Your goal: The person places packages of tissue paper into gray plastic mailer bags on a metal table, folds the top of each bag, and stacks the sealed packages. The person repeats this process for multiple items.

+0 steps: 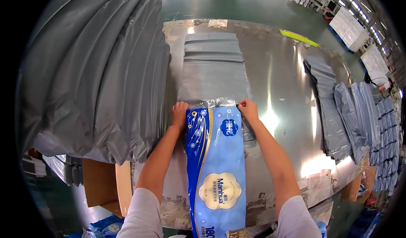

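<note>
All the readable print stands on the pack [198, 162]. Just below and inward of the right fingers [244, 105], a dark blue flower-shaped badge [229, 127] bears pale characters. Farther below, between the lines of both hands' fingers, a cream scalloped label [220, 191] carries large dark blue letters, turned sideways, beside smaller characters. Farthest from the left fingers [181, 106], at the lower edge, stand large figures [209, 231] and a brown panel [236, 233] with pale figures, both cut off.
</note>
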Available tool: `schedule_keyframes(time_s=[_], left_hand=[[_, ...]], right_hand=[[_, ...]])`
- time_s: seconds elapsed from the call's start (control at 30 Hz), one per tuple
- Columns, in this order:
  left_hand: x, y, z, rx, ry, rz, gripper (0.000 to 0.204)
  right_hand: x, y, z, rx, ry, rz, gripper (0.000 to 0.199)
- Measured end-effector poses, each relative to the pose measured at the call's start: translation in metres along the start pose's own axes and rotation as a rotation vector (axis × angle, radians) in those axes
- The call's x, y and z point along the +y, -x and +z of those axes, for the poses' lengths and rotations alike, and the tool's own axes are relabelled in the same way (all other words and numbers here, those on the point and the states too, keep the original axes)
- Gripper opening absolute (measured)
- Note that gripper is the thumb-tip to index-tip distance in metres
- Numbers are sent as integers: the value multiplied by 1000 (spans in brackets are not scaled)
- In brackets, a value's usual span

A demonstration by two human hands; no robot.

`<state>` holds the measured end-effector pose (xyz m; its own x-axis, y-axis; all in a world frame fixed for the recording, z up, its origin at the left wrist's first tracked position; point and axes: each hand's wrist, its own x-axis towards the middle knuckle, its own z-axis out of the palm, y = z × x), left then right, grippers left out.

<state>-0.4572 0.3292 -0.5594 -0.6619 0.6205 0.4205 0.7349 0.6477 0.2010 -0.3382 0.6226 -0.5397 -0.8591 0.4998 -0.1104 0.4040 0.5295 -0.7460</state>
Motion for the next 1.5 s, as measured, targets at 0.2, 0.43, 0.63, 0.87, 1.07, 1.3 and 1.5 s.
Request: schedule_keyframes(time_s=[0.2, 0.43, 0.63, 0.87, 1.07, 1.3, 1.5], left_hand=[[27, 20, -9, 232, 541, -442, 18], [23, 40, 13, -167, 261, -741, 15], [26, 65, -9, -479, -84, -321, 22], [118, 288, -126, -864, -21, -176, 14], [174, 380, -191, -1249, 213, -197, 29], [122, 280, -146, -1208, 333, -8, 23], [100, 362, -198, -1309, 471, -380, 39]], right_hand=[[5, 67, -14, 73, -516, -288, 9], [22, 63, 14, 205, 361, -210, 11], [19, 76, 2, -173, 750, -174, 20], [75, 360, 1, -631, 724, -48, 25], [84, 492, -6, -934, 536, 161, 34], [33, 366, -51, -808, 338, 50, 34], [86, 448, -46, -609, -142, 454, 42]])
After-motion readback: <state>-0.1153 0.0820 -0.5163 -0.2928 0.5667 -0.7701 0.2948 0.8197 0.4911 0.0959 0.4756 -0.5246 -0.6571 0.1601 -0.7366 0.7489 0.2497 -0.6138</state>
